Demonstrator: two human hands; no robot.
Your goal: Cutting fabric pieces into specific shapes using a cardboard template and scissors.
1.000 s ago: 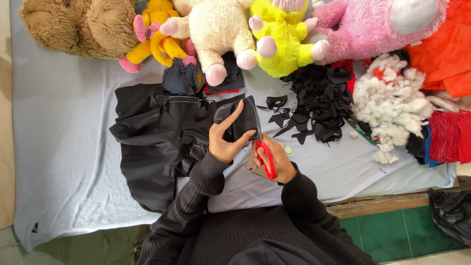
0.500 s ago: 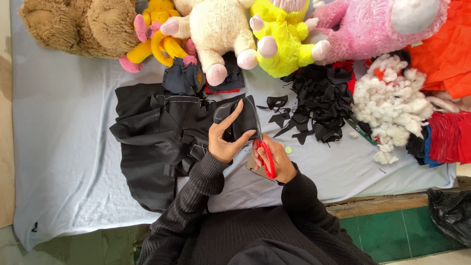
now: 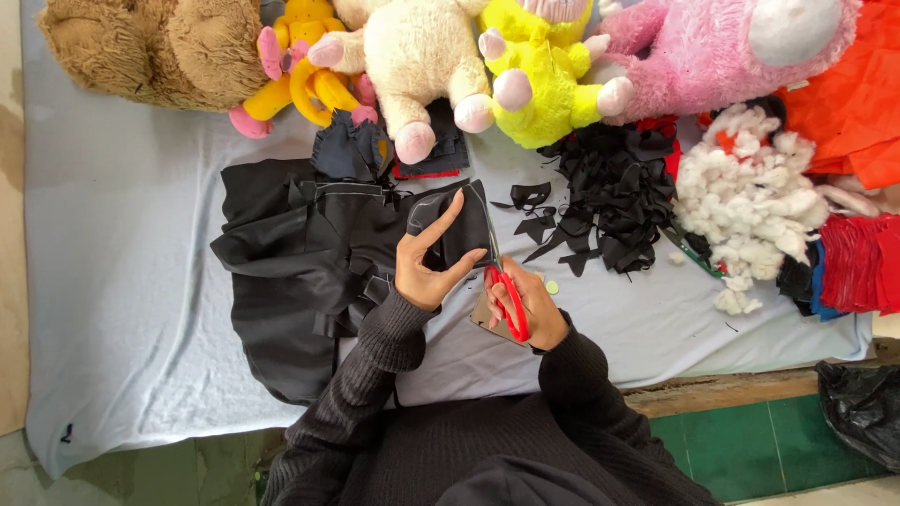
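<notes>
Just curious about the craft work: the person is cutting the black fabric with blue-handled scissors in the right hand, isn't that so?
Not quite: the scissors have red handles, not blue, as the head view shows. The right hand does hold them, cutting the black fabric.

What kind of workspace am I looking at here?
Probably a small soft-toy sewing workshop. Finished plush toys line the table's far edge, white stuffing and black fabric scraps lie beside them, and the right hand works red scissors on black cloth.
</notes>
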